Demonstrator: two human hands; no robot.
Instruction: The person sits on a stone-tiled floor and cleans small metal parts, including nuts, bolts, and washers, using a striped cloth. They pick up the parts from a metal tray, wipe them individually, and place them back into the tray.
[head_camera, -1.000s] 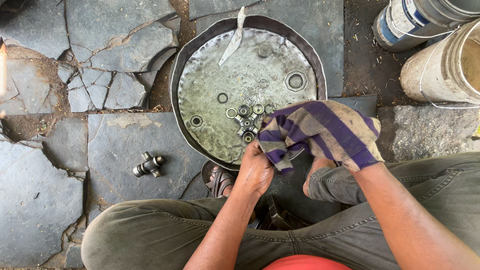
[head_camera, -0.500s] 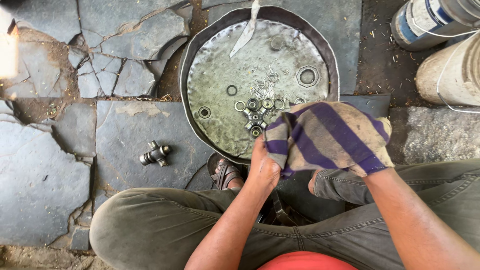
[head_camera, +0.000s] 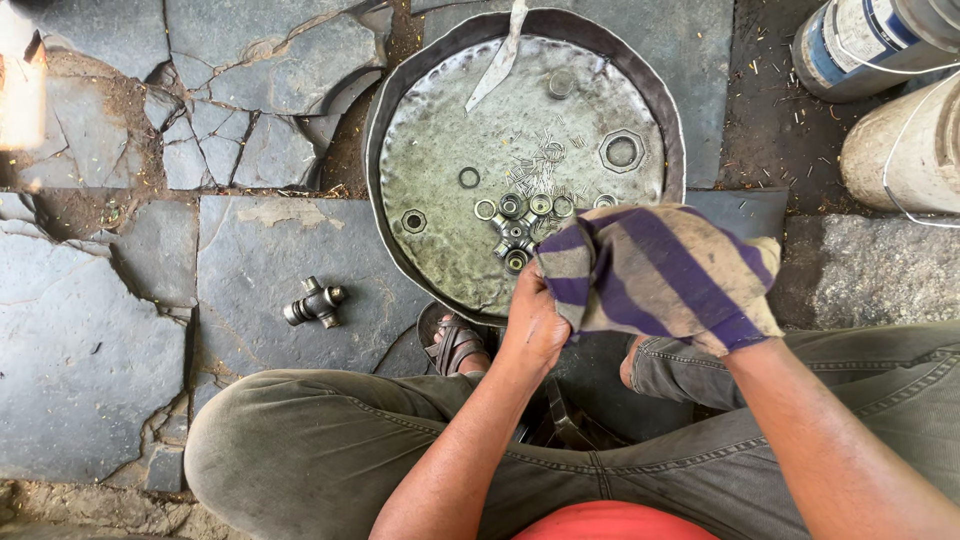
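While the left hand (head_camera: 532, 325) is gripping the striped cloth (head_camera: 660, 272) edge, the right hand, wrapped inside, is hiding its grasp above the metal pan (head_camera: 400, 120).

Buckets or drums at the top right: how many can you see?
2: a blue-and-white drum at the top right corner, and a cream bucket just below it, both cut off by the frame; others may be hidden.

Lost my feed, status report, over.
Left hand and right hand, hidden, grip striped cloth. Round metal pan of bearing parts just ahead. Nothing between.
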